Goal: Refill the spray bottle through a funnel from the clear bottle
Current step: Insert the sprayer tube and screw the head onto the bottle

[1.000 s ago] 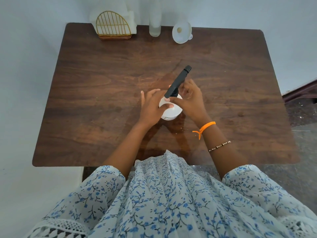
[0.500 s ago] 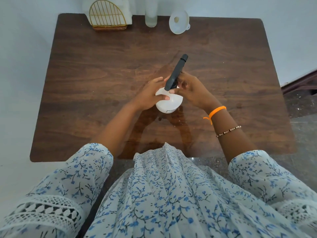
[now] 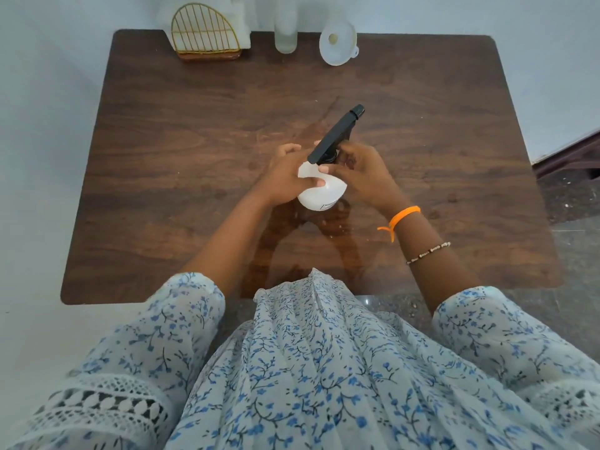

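Observation:
A round white spray bottle (image 3: pixel 324 193) stands at the middle of the dark wooden table (image 3: pixel 162 190). Its black spray head (image 3: pixel 337 134) points up and away to the right. My left hand (image 3: pixel 285 177) wraps the bottle's white body from the left. My right hand (image 3: pixel 360 177) grips the black collar at the neck from the right. At the table's far edge stand the clear bottle (image 3: pixel 285 34) and, to its right, a white funnel (image 3: pixel 337 43) lying tilted on its side.
A gold wire holder (image 3: pixel 206 35) on a wooden base sits at the far left of the table, against the pale wall. Beyond the table's right edge is grey floor with a dark wooden piece (image 3: pixel 571 157).
My left hand has closed further round the bottle's body. My right hand has stayed on the black collar. The spray head's angle has shifted slightly, and the camera has moved a little.

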The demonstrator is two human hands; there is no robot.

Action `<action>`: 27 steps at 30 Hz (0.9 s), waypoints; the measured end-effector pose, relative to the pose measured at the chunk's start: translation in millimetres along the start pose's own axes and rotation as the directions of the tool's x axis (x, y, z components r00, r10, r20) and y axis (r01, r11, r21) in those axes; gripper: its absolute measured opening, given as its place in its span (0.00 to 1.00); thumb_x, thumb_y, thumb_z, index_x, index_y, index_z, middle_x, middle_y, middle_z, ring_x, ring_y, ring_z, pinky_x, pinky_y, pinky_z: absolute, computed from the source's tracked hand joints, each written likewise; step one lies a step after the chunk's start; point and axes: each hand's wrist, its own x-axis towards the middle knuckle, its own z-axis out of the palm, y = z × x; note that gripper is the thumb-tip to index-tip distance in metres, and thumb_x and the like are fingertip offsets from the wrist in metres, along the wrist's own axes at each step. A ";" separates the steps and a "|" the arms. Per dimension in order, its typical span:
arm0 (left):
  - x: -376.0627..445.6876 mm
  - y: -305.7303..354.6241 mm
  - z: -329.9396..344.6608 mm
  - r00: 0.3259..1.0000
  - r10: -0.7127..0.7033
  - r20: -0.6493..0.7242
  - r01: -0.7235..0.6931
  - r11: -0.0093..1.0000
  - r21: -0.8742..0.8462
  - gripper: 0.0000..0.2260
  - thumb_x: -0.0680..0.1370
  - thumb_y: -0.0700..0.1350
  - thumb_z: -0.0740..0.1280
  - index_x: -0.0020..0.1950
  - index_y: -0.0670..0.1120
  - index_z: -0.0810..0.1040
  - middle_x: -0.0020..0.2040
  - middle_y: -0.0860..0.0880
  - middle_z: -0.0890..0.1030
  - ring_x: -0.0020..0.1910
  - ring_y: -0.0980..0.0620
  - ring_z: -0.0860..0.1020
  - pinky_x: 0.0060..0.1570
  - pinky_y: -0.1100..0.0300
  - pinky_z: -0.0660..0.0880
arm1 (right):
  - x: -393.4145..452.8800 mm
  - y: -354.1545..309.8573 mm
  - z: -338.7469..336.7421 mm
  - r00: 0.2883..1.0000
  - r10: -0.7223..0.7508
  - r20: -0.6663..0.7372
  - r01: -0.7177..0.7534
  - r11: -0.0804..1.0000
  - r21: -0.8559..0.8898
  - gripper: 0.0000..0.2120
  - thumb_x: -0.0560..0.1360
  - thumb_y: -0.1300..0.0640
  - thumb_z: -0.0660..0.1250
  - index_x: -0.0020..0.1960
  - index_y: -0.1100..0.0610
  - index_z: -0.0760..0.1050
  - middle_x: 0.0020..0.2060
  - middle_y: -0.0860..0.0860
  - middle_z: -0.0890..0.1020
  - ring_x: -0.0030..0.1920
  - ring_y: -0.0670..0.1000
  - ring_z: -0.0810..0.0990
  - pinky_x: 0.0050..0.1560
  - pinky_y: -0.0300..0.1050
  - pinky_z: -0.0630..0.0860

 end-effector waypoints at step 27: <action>-75.6 -28.4 22.3 0.842 -0.322 -0.432 0.159 0.915 -0.372 0.11 0.75 0.32 0.62 0.51 0.44 0.78 0.46 0.49 0.80 0.43 0.62 0.76 0.45 0.77 0.70 | -8.3 7.6 -36.2 0.984 -0.161 -0.077 0.168 0.982 0.092 0.06 0.74 0.58 0.64 0.49 0.59 0.73 0.52 0.44 0.61 0.61 0.38 0.66 0.61 0.35 0.70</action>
